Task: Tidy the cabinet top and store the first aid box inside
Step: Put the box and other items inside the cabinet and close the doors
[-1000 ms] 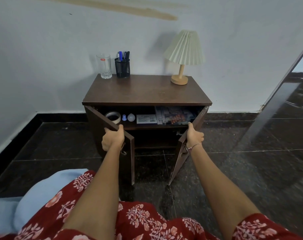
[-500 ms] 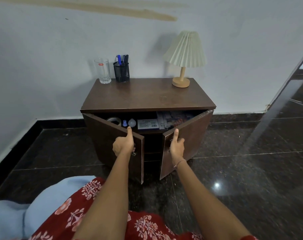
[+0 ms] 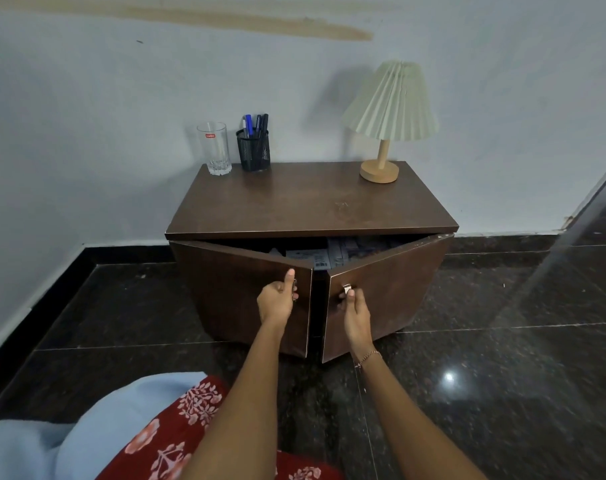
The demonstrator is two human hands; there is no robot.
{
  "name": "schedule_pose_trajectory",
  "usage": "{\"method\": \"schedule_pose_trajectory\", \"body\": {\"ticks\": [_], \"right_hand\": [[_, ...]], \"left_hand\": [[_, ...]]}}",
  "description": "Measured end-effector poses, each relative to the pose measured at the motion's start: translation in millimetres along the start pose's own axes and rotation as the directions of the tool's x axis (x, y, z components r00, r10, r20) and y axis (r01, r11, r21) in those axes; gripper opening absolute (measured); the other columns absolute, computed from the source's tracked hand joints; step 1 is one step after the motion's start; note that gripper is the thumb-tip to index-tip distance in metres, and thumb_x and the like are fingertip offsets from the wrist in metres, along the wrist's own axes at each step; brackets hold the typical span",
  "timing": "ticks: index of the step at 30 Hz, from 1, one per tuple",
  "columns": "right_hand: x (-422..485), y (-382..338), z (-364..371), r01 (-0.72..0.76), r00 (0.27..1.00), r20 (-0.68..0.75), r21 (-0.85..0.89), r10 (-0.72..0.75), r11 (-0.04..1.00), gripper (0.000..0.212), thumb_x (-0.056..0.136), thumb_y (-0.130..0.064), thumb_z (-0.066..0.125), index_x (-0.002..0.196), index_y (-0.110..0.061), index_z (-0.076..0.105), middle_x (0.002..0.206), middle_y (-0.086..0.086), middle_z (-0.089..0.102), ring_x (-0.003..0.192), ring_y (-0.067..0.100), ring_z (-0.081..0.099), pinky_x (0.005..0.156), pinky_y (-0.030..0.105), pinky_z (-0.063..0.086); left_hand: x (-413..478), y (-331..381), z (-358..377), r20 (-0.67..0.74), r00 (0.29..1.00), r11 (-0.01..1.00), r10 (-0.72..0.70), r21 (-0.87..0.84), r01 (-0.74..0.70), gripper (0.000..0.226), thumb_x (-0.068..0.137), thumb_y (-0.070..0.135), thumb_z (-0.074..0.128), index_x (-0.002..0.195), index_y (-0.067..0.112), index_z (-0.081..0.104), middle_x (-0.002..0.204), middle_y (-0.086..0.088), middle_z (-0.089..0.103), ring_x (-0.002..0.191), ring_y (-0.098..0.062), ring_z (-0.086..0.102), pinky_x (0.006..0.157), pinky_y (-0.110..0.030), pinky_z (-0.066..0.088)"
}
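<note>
A low dark-brown cabinet (image 3: 312,206) stands against the white wall, both doors nearly closed with a narrow gap between them. My left hand (image 3: 277,301) grips the handle of the left door (image 3: 232,282), thumb up. My right hand (image 3: 355,308) holds the metal handle of the right door (image 3: 391,282). Through the gap at the top, packets and boxes (image 3: 324,256) show on the inner shelf; the first aid box cannot be told apart among them. On the cabinet top stand a glass (image 3: 214,147), a black mesh pen holder (image 3: 253,148) and a pleated lamp (image 3: 388,116).
Glossy dark granite floor (image 3: 502,341) spreads around the cabinet. A glass door edge (image 3: 592,206) slants at the right. My lap in red floral cloth (image 3: 176,434) and a light blue cloth (image 3: 86,431) fill the lower left.
Both doors have swung inward from wide open to nearly closed, my hands moving with them toward the middle. The view has moved closer and higher over the cabinet.
</note>
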State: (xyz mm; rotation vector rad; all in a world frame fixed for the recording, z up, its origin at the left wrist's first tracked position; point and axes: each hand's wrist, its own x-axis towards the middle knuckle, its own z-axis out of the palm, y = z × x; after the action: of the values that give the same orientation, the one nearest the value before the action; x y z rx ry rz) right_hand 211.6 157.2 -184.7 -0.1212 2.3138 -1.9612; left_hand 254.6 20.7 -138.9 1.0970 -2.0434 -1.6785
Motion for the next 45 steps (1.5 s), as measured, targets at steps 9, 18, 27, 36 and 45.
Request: {"method": "schedule_pose_trajectory", "body": {"ticks": [9, 18, 27, 36, 45], "right_hand": [[36.5, 3.9, 13.0, 0.032, 0.996, 0.083, 0.021, -0.034, 0.999, 0.026, 0.102, -0.028, 0.035, 0.085, -0.018, 0.053, 0.071, -0.007, 0.055, 0.073, 0.005, 0.053, 0.073, 0.014, 0.04], [60.2, 3.0, 26.9, 0.038, 0.996, 0.076, 0.082, -0.045, 0.996, 0.027, 0.101, -0.029, 0.037, 0.079, -0.026, 0.053, 0.066, -0.006, 0.053, 0.072, 0.007, 0.054, 0.078, 0.022, 0.041], [71.8, 3.0, 33.8, 0.053, 0.997, 0.046, 0.099, -0.058, 0.994, 0.027, 0.1, -0.029, 0.039, 0.079, -0.026, 0.053, 0.065, -0.006, 0.053, 0.071, 0.005, 0.056, 0.072, 0.009, 0.043], [80.8, -0.9, 39.7, 0.049, 0.998, 0.035, 0.126, -0.054, 0.991, 0.025, 0.1, -0.026, 0.04, 0.079, -0.022, 0.053, 0.065, -0.004, 0.054, 0.071, 0.007, 0.056, 0.079, 0.02, 0.041], [81.2, -1.8, 42.4, 0.056, 0.998, -0.002, 0.14, -0.057, 0.989, 0.025, 0.1, -0.026, 0.041, 0.078, -0.025, 0.054, 0.065, -0.004, 0.055, 0.072, 0.008, 0.056, 0.079, 0.022, 0.042]], "left_hand": [[31.5, -10.8, 15.2, 0.052, 0.991, 0.991, 0.126, 0.043, -0.129, 0.015, 0.092, 0.02, 0.058, 0.093, 0.01, 0.068, 0.09, -0.005, 0.073, 0.073, -0.007, 0.059, 0.066, -0.013, 0.042], [48.4, -9.4, 25.5, 0.029, 0.988, 0.989, 0.15, -0.021, -0.149, 0.013, 0.091, 0.021, 0.059, 0.095, 0.011, 0.067, 0.079, 0.002, 0.068, 0.07, -0.004, 0.058, 0.064, -0.012, 0.042], [57.7, -7.2, 31.4, -0.007, 0.984, 0.983, 0.179, -0.034, -0.18, 0.011, 0.091, 0.022, 0.06, 0.095, 0.014, 0.065, 0.079, 0.003, 0.069, 0.084, -0.008, 0.062, 0.084, -0.024, 0.045], [64.8, -2.6, 36.7, -0.032, 0.982, 0.981, 0.186, -0.053, -0.188, 0.019, 0.091, 0.02, 0.06, 0.104, 0.007, 0.066, 0.083, -0.001, 0.07, 0.083, -0.006, 0.062, 0.083, -0.021, 0.046], [66.6, -2.1, 39.8, -0.058, 0.982, 0.981, 0.181, -0.054, -0.184, 0.023, 0.091, 0.019, 0.06, 0.109, 0.006, 0.064, 0.086, -0.003, 0.071, 0.081, -0.004, 0.06, 0.08, -0.019, 0.044]]}}
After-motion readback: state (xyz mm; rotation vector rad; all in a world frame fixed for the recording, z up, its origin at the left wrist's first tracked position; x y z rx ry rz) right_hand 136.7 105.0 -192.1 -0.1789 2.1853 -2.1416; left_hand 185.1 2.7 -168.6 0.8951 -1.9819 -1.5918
